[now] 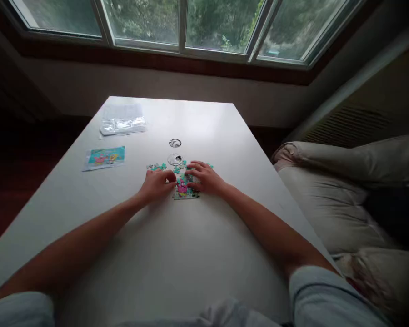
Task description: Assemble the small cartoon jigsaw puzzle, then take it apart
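A partly joined jigsaw puzzle (182,192) with a pink cartoon figure lies flat on the white table. My left hand (159,183) is at its left edge, with thumb and fingers curled together. Whatever may be pinched there is too small to make out. Over the puzzle's right side rests my right hand (206,178), its fingers spread and covering part of the picture. Loose teal puzzle pieces (176,170) lie just beyond the joined part. More loose pieces (157,166) are scattered behind my left hand, and a few show past my right fingers.
Two round, shiny discs (175,159) sit behind the pieces, one beyond the other. On the left lies a printed cartoon picture (105,156), with a clear plastic packet (122,120) farther back. A pale sofa (320,195) stands along the white table's (204,254) right side.
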